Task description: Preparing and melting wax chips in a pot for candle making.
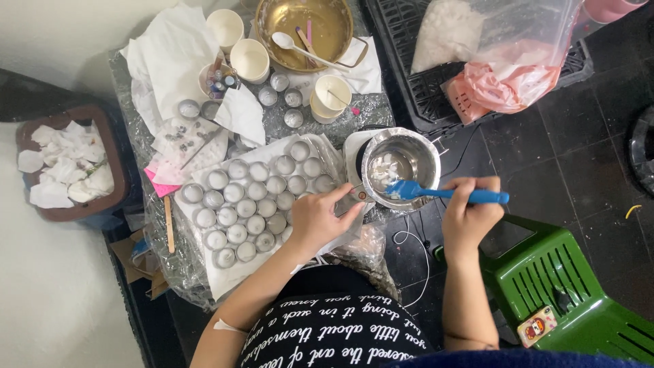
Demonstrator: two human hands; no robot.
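My right hand (469, 212) grips the handle of a blue spatula (446, 193), whose blade rests inside a small steel pot (400, 168) holding pale wax pieces in clear liquid. The pot sits on a white hot plate (352, 146). My left hand (320, 217) lies on the table just left of the pot, fingers together, touching the hot plate's front edge. It holds nothing that I can see. Beside it, several small round metal cups (248, 199) filled with white wax stand in rows on white paper.
A brass bowl (304, 27) with a white spoon sits at the back, with paper cups (251, 60) and crumpled paper around it. A brown bin (68, 167) of white scraps stands on the left. A black crate (436, 88) holds plastic bags. A green plastic stool (565, 286) is at right.
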